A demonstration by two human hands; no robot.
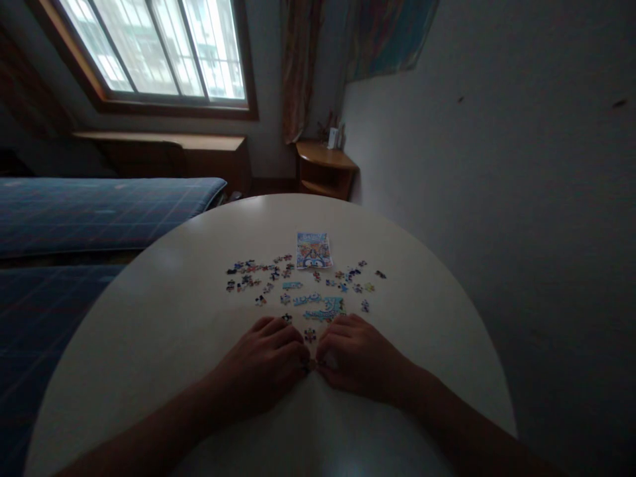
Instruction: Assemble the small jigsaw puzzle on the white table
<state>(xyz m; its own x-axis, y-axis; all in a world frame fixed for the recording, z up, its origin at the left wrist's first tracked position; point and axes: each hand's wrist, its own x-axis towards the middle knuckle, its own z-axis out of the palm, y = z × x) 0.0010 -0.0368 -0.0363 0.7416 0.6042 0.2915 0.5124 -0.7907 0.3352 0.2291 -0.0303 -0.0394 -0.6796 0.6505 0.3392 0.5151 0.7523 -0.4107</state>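
A blue plaid bed (99, 215) lines the left side of a dim room, below a bright window (163, 53), with a round white tabletop (427, 331) filling the foreground. On the tabletop's left, loose puzzle pieces (252, 268) lie scattered in a crowded cluster, apparently unsorted. Nearer the viewer, a person's left hand (278, 351) rests at the near side of the spread, its grip closed in a pinch on a small puzzle piece (312, 364) at the fingertips. Whether that is one piece or two being joined cannot be told, as the fingers hide most of it.

Toward the center, a short strip (292, 285) and a longer strip (305, 300) appear already joined, with a single piece (310, 335) just beyond the pinched one. Behind them lies a colorful picture sheet (313, 252). Slightly right of center sits the largest joined section (333, 306), mostly pale blue, with the right hand (355, 354) just in front of it, its grip likewise pinched on the small piece. Farther right, more stray pieces (358, 288) are spread out before a plain wall (497, 199). By appearances, assembly is at an early stage: a few sections together, most pieces unattached.
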